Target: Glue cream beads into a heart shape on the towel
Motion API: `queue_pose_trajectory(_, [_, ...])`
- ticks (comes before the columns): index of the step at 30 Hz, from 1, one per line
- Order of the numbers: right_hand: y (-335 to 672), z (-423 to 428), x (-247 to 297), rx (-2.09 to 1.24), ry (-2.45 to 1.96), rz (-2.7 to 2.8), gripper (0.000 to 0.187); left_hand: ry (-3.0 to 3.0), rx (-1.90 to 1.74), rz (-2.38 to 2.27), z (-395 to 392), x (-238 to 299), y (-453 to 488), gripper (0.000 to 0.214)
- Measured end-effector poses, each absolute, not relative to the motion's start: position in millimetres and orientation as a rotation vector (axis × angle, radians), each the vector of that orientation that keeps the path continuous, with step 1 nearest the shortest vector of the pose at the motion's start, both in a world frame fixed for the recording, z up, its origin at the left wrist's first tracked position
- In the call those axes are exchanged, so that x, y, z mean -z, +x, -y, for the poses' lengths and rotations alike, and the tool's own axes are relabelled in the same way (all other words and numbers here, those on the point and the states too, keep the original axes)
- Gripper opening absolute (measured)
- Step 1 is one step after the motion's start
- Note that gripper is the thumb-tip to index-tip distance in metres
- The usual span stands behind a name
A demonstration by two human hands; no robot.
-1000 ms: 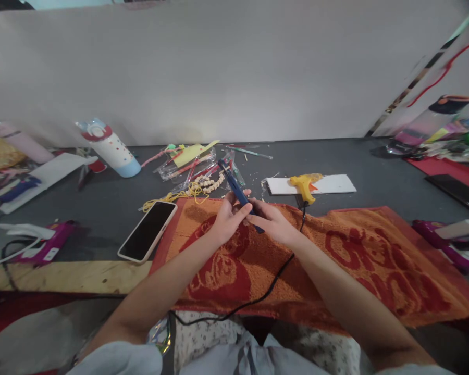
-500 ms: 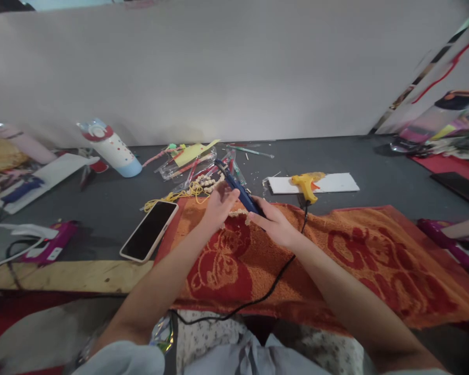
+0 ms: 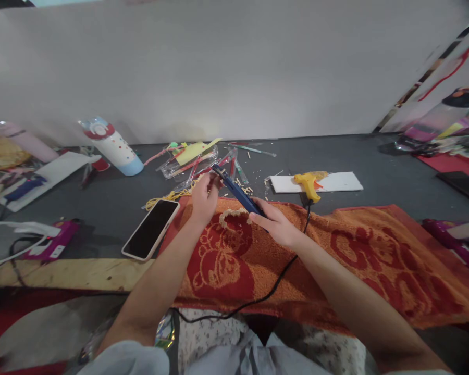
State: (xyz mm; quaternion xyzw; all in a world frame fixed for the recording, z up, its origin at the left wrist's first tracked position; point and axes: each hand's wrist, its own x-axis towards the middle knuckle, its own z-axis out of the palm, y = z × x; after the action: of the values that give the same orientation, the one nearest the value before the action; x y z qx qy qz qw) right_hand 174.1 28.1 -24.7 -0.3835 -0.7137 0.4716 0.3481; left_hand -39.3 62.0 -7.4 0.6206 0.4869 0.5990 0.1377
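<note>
My right hand (image 3: pixel 275 221) is closed around the lower end of a long dark blue hand tool (image 3: pixel 240 196), stapler-like in shape, whose narrow metal tip points up and left. Close by that tip, my left hand (image 3: pixel 206 197) has its fingers curled together; whatever they pinch is hidden. Below the tool, a curved string of small cream pieces (image 3: pixel 231 212) lies on the orange and red towel (image 3: pixel 293 234). Yellow cord (image 3: pixel 162 199) trails out to the left of my left hand. Tiny cream bits (image 3: pixel 248 190) are scattered behind the tool.
A yellow glue gun (image 3: pixel 308 185) rests on a white strip (image 3: pixel 342 182), its black cable crossing the towel. At left are a phone (image 3: pixel 151 229), a dotted bottle (image 3: pixel 115 149) and a purple power strip (image 3: pixel 57 240). Plastic packets (image 3: pixel 180 167) lie at the back.
My left hand has drawn a little left and its fingers have curled in near the tool's tip. My right hand keeps its hold, and more of the cream string shows.
</note>
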Motion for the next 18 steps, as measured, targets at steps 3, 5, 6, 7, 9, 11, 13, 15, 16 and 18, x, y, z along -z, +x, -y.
queue_pose_trajectory(3, [173.8,-27.2,24.4,-1.260,-0.989,1.845,0.064,1.797,-1.706,-1.456,-59.1,4.6,-39.9,0.036])
queue_pose_trajectory(5, [174.0,-26.7,23.4,-1.278,-0.993,1.856,0.067,1.779,-1.698,-1.467,-57.6,3.5,-39.7,0.034])
queue_pose_trajectory(6, [174.2,-26.6,22.9,-1.280,-0.996,1.862,0.068,1.770,-1.694,-1.469,-57.1,3.2,-39.5,0.033])
queue_pose_trajectory(7, [174.4,-26.6,22.5,-1.281,-1.000,1.868,0.069,1.759,-1.693,-1.469,-56.6,2.8,-39.3,0.033])
queue_pose_trajectory(9, [175.2,-26.7,22.0,-1.274,-1.001,1.881,0.070,1.736,-1.692,-1.473,-56.1,2.1,-38.9,0.031])
queue_pose_trajectory(11, [176.2,-27.3,21.6,-1.254,-0.988,1.906,0.069,1.731,-1.678,-1.494,-55.6,1.3,-38.9,0.030])
queue_pose_trajectory(13, [177.2,-28.0,21.0,-1.223,-0.973,1.937,0.069,1.725,-1.646,-1.519,-55.1,0.6,-39.1,0.031])
queue_pose_trajectory(15, [178.1,-28.7,19.7,-1.198,-0.965,1.968,0.071,1.716,-1.620,-1.528,-54.6,0.1,-39.1,0.032])
queue_pose_trajectory(16, [178.5,-29.0,19.0,-1.189,-0.962,1.982,0.071,1.713,-1.619,-1.527,-54.3,-0.1,-39.0,0.032])
queue_pose_trajectory(18, [179.1,-29.4,17.6,-1.180,-0.954,1.999,0.071,1.722,-1.629,-1.520,-53.8,-0.4,-38.1,0.031])
